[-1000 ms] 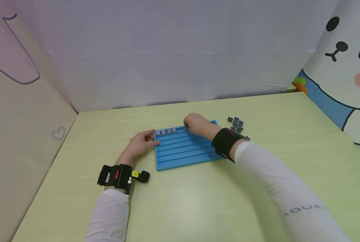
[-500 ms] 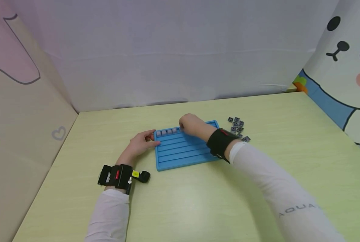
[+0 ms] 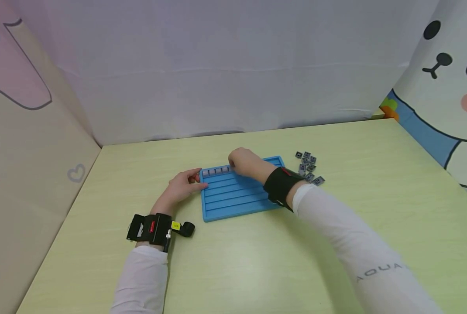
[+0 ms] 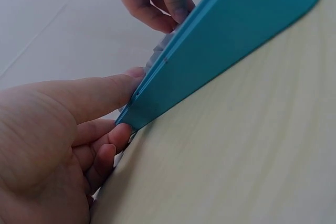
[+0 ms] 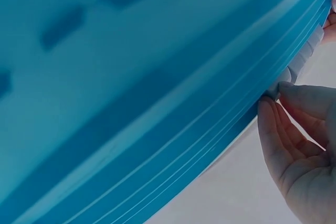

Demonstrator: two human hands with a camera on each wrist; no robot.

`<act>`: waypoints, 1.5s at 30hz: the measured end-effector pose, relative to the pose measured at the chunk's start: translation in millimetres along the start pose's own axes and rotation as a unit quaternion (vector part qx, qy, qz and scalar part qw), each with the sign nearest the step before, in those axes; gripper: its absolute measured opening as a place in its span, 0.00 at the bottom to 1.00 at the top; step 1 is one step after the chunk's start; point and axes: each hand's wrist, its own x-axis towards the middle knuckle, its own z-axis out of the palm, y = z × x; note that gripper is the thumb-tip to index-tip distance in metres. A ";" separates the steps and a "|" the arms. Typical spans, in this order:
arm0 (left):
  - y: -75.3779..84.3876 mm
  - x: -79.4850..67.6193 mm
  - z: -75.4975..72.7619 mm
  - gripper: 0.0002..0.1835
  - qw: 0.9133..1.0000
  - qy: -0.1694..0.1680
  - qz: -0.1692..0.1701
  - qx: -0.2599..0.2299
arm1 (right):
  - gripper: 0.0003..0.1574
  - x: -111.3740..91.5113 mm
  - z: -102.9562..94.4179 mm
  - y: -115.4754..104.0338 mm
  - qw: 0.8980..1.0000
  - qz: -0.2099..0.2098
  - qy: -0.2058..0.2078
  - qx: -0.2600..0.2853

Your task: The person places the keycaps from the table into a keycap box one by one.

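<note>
Front free, sides obstructed

We could pass between the arms [image 3: 141, 279] to the tray [image 3: 233, 198]. The left hand [image 3: 181, 186] bars its far-left corner; the right arm [image 3: 355, 235], its right side; right hand [image 3: 246, 162] and blocks [image 3: 218, 171], the top slot.

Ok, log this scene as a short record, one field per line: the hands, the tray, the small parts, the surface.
Left hand: left hand grips the far left corner of the blue tray
Right hand: right hand pinches a small block at the tray's far edge
Tray: blue, with long parallel grooves
Lined-up blocks: pale blocks in the farthest groove, from its left end up to the right hand
Loose pieces: grey and dark pieces clustered right of the tray
Surface: pale yellowish table
</note>
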 end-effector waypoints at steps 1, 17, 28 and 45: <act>-0.3 0.3 0.1 0.34 1.000 0.000 0.001 0.001 | 0.12 0.0 -0.1 -0.2 1.000 0.001 -0.001 0.000; -5.1 2.1 0.8 0.35 1.000 0.000 0.000 0.006 | 0.14 0.9 -1.0 4.5 1.000 0.020 -0.013 0.014; -8.9 2.3 -1.3 0.36 1.000 -0.003 0.003 0.015 | 0.16 -20.1 -27.9 49.6 0.998 0.057 0.018 0.036; -7.2 -2.4 -4.0 0.36 1.000 -0.002 -0.002 0.009 | 0.21 -69.6 -56.3 139.0 0.987 0.149 0.032 0.057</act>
